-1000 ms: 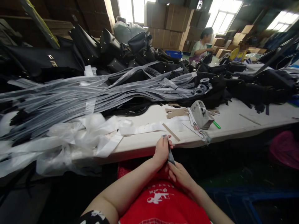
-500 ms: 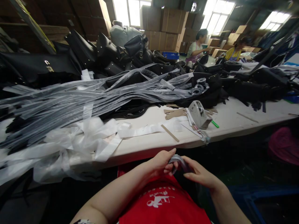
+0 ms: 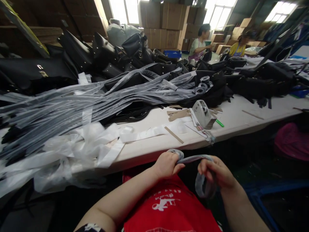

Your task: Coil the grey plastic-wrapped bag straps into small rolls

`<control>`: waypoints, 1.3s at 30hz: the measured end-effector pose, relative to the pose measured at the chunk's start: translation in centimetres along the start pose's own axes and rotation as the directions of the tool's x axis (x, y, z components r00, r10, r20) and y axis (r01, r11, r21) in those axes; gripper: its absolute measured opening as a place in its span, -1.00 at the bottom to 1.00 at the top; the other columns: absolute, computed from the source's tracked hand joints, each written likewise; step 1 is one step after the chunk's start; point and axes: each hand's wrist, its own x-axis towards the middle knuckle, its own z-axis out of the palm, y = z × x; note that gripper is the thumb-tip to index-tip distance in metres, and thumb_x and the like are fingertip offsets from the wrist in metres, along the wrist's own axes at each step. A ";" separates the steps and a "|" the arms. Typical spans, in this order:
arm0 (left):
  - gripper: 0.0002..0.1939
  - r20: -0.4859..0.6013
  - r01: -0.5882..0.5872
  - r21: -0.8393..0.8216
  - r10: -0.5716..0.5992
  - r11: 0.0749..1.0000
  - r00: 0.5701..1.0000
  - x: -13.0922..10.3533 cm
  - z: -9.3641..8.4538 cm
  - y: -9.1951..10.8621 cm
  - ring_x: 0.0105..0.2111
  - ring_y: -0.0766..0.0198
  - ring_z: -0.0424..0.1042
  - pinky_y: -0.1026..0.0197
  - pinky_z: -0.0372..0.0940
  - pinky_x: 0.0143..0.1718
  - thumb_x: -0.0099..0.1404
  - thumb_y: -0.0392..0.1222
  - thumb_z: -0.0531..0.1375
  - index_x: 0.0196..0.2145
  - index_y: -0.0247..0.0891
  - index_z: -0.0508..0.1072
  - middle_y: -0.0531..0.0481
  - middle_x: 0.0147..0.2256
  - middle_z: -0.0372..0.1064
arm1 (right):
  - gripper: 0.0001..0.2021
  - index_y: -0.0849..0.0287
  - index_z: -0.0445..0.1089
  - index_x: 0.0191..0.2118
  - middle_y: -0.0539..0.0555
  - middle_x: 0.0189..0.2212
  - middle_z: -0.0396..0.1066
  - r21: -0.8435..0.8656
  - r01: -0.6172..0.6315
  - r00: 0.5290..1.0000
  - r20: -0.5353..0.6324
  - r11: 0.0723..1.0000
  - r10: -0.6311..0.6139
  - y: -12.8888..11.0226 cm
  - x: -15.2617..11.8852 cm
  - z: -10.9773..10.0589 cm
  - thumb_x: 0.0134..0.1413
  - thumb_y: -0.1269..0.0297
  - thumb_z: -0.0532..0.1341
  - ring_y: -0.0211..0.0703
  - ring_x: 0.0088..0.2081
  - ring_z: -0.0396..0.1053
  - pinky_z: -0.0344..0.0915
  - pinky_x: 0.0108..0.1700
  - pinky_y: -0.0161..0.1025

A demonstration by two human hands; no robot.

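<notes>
A dark strap in cloudy plastic wrap stretches between my two hands, in front of the table edge. My left hand is closed around its coiled end, and part of the coil shows above the fingers. Pinched in my right hand is the other stretch, with a loop hanging below the fingers. Many similar wrapped straps lie in a long bundle across the table. A few rolled-up ones sit at the bundle's right end.
Black leather bags are heaped behind the straps. On the white table stand a grey tape dispenser, cardboard strips and a green pen. Crumpled clear plastic spills over the left edge. Two people work farther back.
My hands have moved apart, the right one going rightward. The strap is now drawn out between them, with a coil in the left hand and a loop dangling under the right.
</notes>
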 end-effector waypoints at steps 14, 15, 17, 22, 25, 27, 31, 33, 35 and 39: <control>-0.48 -0.085 0.081 -0.964 -0.584 0.252 0.808 3.2 -4.4 1.9 -0.53 0.30 0.31 0.13 0.33 -0.25 0.28 0.25 0.05 -0.26 -0.32 0.44 0.09 -0.57 0.22 | -0.69 0.16 0.48 -0.20 0.07 -0.38 0.47 -0.405 0.028 0.980 0.190 0.914 0.055 2.6 3.1 5.0 0.22 0.08 0.09 -0.12 -0.35 0.40 0.32 -0.27 -0.22; -0.51 -0.279 0.016 -0.898 -0.599 0.439 0.751 3.2 -4.5 1.3 -0.41 0.23 0.37 0.08 0.31 -0.13 0.26 0.23 0.08 -0.23 -0.29 0.44 0.02 -0.49 0.30 | -0.67 0.17 0.49 -0.22 0.04 -0.47 0.42 -0.328 0.001 0.944 0.313 0.945 0.107 2.0 2.4 5.2 0.23 0.06 0.08 -0.19 -0.44 0.35 0.29 -0.36 -0.27; -0.51 -0.533 0.028 -0.643 -0.473 0.766 0.702 2.8 -4.1 0.2 -0.18 0.05 0.38 -0.02 0.19 0.05 0.19 0.25 0.14 -0.22 -0.26 0.45 -0.13 -0.33 0.39 | -0.61 0.22 0.49 -0.22 -0.02 -0.60 0.29 -0.131 -0.072 0.866 0.483 0.989 0.127 0.6 1.0 4.9 0.21 0.00 0.10 -0.31 -0.59 0.19 0.17 -0.52 -0.35; -0.55 -0.179 0.061 -0.190 -0.095 0.980 0.979 0.7 -1.0 0.0 -0.23 -0.07 0.39 -0.05 0.22 -0.05 0.07 0.26 0.23 -0.43 -0.24 0.47 -0.23 -0.40 0.39 | -0.55 0.24 0.47 -0.40 -0.06 -0.75 0.17 0.175 0.042 0.989 0.134 0.984 -0.066 -2.0 -0.6 0.4 0.12 -0.11 0.16 -0.35 -0.69 0.06 0.22 -0.49 -0.27; -0.46 0.042 0.156 -0.258 -0.150 0.953 0.988 0.7 -0.6 1.2 -0.47 0.14 0.36 0.13 0.25 -0.30 0.27 0.26 0.01 -0.55 -0.24 0.41 -0.08 -0.58 0.30 | -0.60 0.24 0.48 -0.36 0.04 -0.63 0.37 -0.021 0.019 1.000 -0.012 1.000 -0.019 -1.6 0.6 -2.4 0.07 -0.08 0.23 -0.23 -0.58 0.28 0.29 -0.40 -0.23; -0.33 0.188 0.308 -0.458 -0.248 0.834 0.950 1.2 -1.4 1.7 -0.64 0.27 0.24 0.21 0.19 -0.48 0.34 0.28 -0.18 -0.57 -0.25 0.41 0.01 -0.69 0.20 | -0.59 0.24 0.50 -0.25 0.15 -0.40 0.50 -0.188 -0.018 0.998 -0.065 0.982 0.006 -0.6 1.6 -3.5 0.05 -0.07 0.25 -0.09 -0.37 0.42 0.35 -0.27 -0.17; -0.29 0.428 0.518 -0.798 -0.316 0.308 0.847 2.2 -3.4 1.6 -0.81 0.37 0.05 0.30 0.09 -0.66 0.31 0.36 -0.20 -0.55 -0.28 0.38 0.16 -0.84 -0.03 | -0.53 0.24 0.48 -0.10 0.20 -0.17 0.51 -0.361 -0.039 0.995 -0.102 0.932 0.003 1.6 2.9 -3.9 0.08 -0.09 0.21 0.08 -0.11 0.43 0.31 0.00 -0.03; -0.30 0.473 0.516 -0.855 -0.326 0.054 0.818 2.7 -4.5 1.4 -0.83 0.41 0.01 0.32 0.10 -0.67 0.33 0.34 -0.19 -0.55 -0.30 0.36 0.20 -0.86 -0.09 | -0.54 0.23 0.48 -0.09 0.18 -0.14 0.50 -0.384 -0.012 0.997 -0.072 0.923 -0.017 2.2 3.2 -3.6 0.07 -0.07 0.21 0.09 -0.07 0.41 0.28 0.04 -0.02; -0.30 0.472 0.459 -0.880 -0.331 -0.122 0.817 3.3 -5.6 1.1 -0.84 0.45 -0.06 0.34 0.16 -0.65 0.39 0.25 -0.23 -0.55 -0.32 0.36 0.21 -0.85 -0.10 | -0.56 0.23 0.48 -0.10 0.16 -0.15 0.50 -0.388 0.019 0.999 -0.036 0.921 -0.036 2.5 3.6 -3.3 0.07 -0.04 0.22 0.07 -0.08 0.41 0.29 0.02 -0.05; -0.33 0.351 0.262 -0.932 -0.439 -0.252 0.827 4.8 -7.8 0.5 -0.83 0.49 -0.05 0.35 0.24 -0.59 0.43 0.18 -0.21 -0.52 -0.36 0.37 0.22 -0.82 -0.09 | -0.59 0.23 0.45 -0.17 0.10 -0.27 0.48 -0.351 0.007 0.998 -0.059 0.936 -0.029 2.2 4.7 -2.9 -0.01 -0.02 0.29 -0.04 -0.23 0.41 0.34 -0.16 -0.16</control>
